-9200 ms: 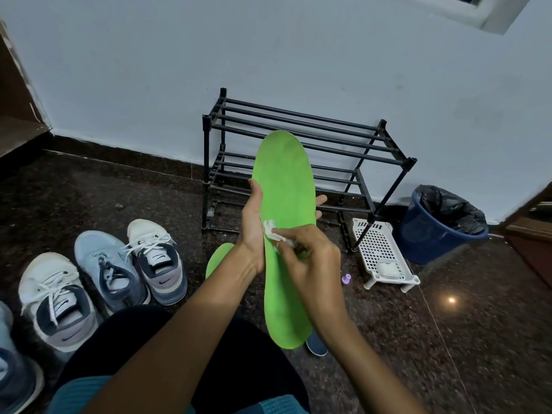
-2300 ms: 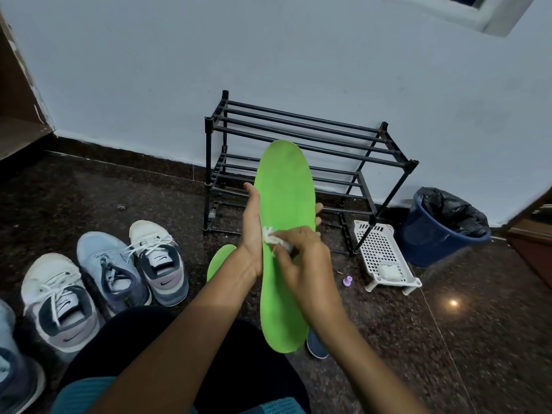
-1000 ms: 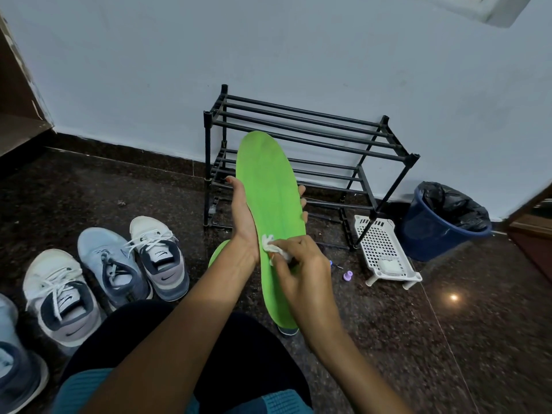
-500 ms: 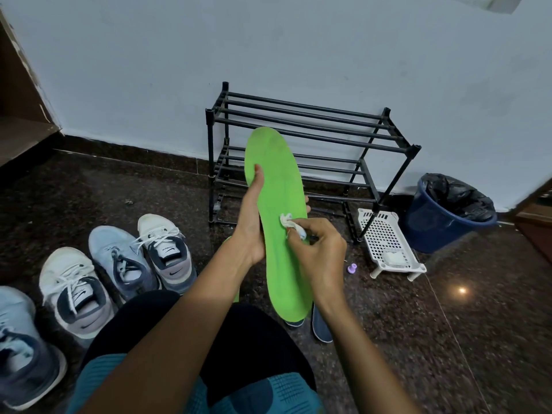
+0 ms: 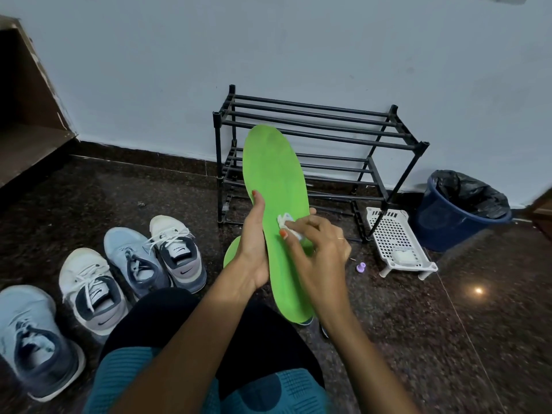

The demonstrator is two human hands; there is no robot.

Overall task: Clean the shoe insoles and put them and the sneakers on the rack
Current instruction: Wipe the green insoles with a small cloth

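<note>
Sneakers [image 5: 131,264] sit on the floor, far left. Left hand [image 5: 254,246] grips the green insole [image 5: 274,174] by its edge, upright before the rack [image 5: 313,115]. Right hand [image 5: 319,252] pinches a white wad [image 5: 285,219] against its middle. Best: firm backing, long toe-to-heel strokes. Insole bright green, faintly scuffed near the toe.

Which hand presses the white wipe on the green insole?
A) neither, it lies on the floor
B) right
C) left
B: the right hand pinches the white wipe against the green insole, while the left hand grips the insole's edge.
</note>
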